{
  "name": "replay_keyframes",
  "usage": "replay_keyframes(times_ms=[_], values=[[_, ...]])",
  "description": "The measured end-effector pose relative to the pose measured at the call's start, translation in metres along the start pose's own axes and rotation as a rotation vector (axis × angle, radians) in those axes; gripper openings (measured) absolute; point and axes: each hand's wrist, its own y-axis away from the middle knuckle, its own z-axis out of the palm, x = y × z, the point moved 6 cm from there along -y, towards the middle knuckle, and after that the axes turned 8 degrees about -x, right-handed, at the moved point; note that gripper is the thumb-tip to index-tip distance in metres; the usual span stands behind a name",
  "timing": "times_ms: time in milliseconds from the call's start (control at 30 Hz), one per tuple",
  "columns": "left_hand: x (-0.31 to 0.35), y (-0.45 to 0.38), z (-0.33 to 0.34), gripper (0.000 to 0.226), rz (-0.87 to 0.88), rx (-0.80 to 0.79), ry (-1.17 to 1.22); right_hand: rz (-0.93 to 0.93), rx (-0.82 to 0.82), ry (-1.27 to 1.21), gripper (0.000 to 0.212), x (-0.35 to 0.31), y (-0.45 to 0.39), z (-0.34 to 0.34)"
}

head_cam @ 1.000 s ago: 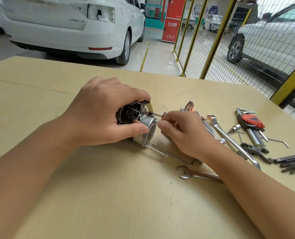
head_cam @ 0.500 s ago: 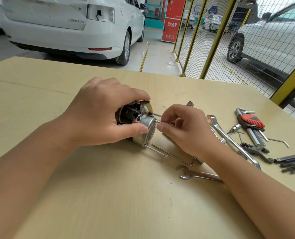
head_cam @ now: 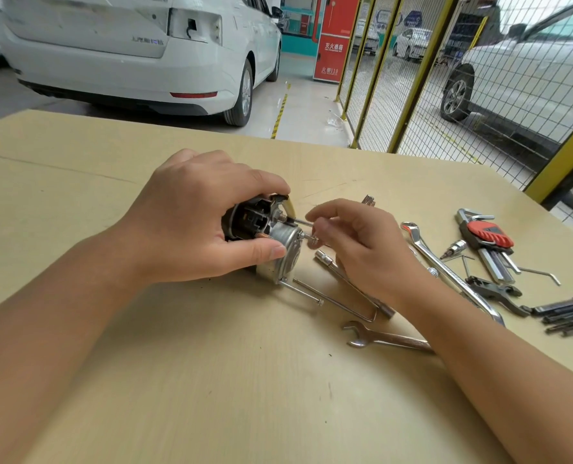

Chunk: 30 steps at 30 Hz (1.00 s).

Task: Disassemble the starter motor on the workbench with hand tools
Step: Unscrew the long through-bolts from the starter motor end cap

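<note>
The motor (head_cam: 271, 239) lies on its side near the middle of the workbench (head_cam: 211, 380), its silver end cap facing right. The left hand (head_cam: 191, 226) grips its dark body, fingers curled over the top and thumb along the near side, hiding much of the housing. A bolt (head_cam: 303, 222) sticks out of the cap toward the right hand (head_cam: 358, 249), whose curled fingertips pinch its outer end. Another bolt (head_cam: 301, 291) slopes from the cap's lower edge down to the bench. A wrench (head_cam: 385, 338) lies nearer the front edge, partly under the right forearm. Hex keys (head_cam: 569, 313) at the right edge are cut off.
</note>
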Motion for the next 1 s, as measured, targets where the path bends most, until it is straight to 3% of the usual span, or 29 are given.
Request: replay_keyframes(times_ms=[367, 567, 667, 767, 833, 1000], values=[[-0.0011, 0.0, 0.001, 0.058, -0.007, 0.001, 0.001, 0.039, -0.097, -0.002, 0.015, 0.0015, 0.0013, 0.0072], [0.0006, 0.0001, -0.0004, 0.058, -0.011, 0.009, 0.001, -0.003, 0.001, -0.022, 0.019, 0.0007, 0.0019, 0.0016], [0.0009, 0.0005, 0.0002, 0.058, -0.009, 0.002, 0.001, 0.03, -0.012, 0.03, 0.006, -0.0005, 0.0005, 0.0029], [0.0008, 0.0002, 0.0003, 0.058, -0.006, 0.001, 0.0, 0.08, -0.119, 0.215, 0.026, 0.0023, -0.0004, 0.0087], [0.0006, -0.0004, 0.0002, 0.058, -0.004, 0.003, -0.001, 0.09, -0.146, 0.241, 0.025, 0.003, -0.0006, 0.0099], [-0.0002, 0.0001, 0.0005, 0.058, -0.009, 0.0, 0.008, 0.022, -0.011, 0.242, 0.012, -0.0031, 0.0007, 0.0035]])
